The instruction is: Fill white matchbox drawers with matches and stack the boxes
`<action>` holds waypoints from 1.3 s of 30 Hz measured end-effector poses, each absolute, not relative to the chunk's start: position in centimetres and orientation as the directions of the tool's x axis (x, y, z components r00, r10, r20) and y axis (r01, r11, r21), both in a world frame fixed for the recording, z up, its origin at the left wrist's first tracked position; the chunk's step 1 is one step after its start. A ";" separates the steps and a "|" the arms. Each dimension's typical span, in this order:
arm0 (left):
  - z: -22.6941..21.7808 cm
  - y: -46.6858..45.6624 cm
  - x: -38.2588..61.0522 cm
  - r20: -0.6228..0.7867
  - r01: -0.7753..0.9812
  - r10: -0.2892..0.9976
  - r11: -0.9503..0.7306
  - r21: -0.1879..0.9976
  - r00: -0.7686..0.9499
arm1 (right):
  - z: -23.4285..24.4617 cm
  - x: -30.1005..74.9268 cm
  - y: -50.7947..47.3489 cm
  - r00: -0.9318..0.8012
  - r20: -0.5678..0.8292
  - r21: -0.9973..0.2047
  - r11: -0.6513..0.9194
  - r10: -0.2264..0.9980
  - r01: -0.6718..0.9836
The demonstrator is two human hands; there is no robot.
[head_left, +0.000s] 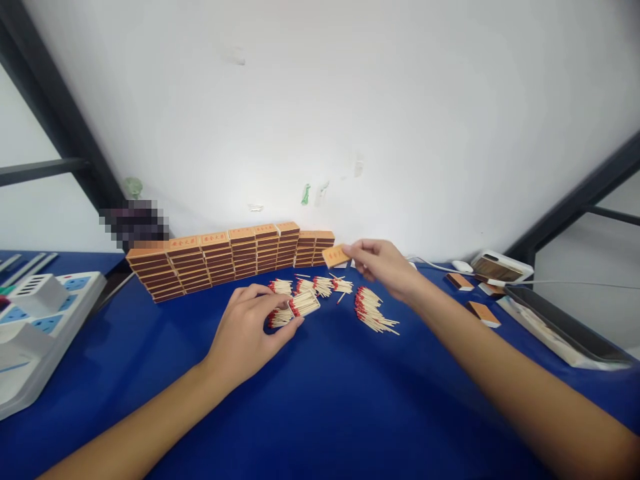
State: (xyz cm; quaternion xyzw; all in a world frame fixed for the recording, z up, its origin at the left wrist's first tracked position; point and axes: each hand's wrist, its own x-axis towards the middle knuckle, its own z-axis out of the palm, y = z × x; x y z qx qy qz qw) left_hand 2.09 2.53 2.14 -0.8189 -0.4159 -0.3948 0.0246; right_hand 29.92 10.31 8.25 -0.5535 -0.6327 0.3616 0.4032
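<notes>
My left hand (pixel 255 320) grips a white matchbox tray (pixel 306 303) filled with red-tipped matches, held over the blue table. Pinched between the fingers of my right hand (pixel 377 263) is an orange matchbox sleeve (pixel 336 256), raised near the short end of the stacked boxes. Whether the sleeve holds anything inside cannot be seen. Small heaps of loose matches (pixel 323 287) lie just behind the tray, partly covered by my left hand. A larger fan of matches (pixel 373 312) rests on the table below my right hand.
A long row of stacked matchboxes (pixel 220 260) runs along the wall. Several single matchboxes (pixel 483 313) lie at the right, by a phone (pixel 503 267) and a dark tray (pixel 565 330). A power strip (pixel 55 333) with plugs sits at the left on the blue table (pixel 320 413).
</notes>
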 end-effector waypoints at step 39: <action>1.4 3.2 2.7 0.676 0.644 0.625 -0.709 0.286 0.389 | 2.4 30.6 4.7 -0.265 -0.034 -0.984 0.014 0.964 0.177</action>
